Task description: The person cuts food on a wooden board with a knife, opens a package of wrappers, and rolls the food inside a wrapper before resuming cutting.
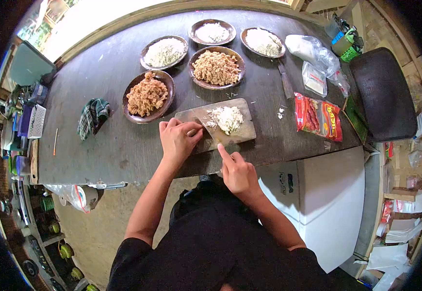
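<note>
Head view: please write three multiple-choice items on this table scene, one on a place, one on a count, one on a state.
1. Where does the red printed plastic packet lie relative to the wooden cutting board?
A. to its right
B. to its left
C. on it

2. How many round brown bowls stand on the dark wooden table?
A. three
B. five
C. seven

3. In what state is the white food on the board?
A. whole
B. chopped into a pile
C. sealed in a bag

Answers:
1 A, the packet lies on the table right of the board.
2 B, two bowls hold brown pieces and three hold white shreds.
3 B, a loose heap of small pieces lies beside the left hand.
</note>
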Action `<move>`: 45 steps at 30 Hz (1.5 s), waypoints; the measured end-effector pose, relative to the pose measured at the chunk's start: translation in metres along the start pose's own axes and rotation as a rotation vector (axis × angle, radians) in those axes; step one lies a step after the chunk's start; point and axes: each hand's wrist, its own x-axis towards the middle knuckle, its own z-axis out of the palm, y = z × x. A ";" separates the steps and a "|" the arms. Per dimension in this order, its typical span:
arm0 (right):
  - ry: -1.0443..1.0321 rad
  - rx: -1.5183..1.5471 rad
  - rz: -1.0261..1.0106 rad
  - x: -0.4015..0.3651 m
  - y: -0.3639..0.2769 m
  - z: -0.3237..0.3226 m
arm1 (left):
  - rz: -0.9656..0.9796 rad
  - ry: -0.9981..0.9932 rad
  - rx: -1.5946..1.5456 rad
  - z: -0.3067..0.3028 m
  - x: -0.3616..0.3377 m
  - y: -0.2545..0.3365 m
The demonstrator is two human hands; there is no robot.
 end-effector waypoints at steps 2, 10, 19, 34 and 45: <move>0.000 0.011 -0.024 -0.007 0.008 -0.001 | -0.002 0.000 0.000 -0.001 0.001 0.001; -0.012 0.071 -0.070 -0.013 0.004 -0.006 | -0.005 -0.003 0.002 0.000 0.000 0.000; -0.025 -0.018 -0.003 0.001 -0.002 0.000 | 0.006 -0.029 0.013 -0.004 0.001 0.003; -0.016 0.060 -0.042 -0.006 0.001 0.001 | -0.003 -0.006 -0.006 -0.001 0.002 0.001; -0.015 0.045 -0.016 -0.013 0.009 -0.009 | 0.033 0.022 -0.004 -0.001 0.000 0.002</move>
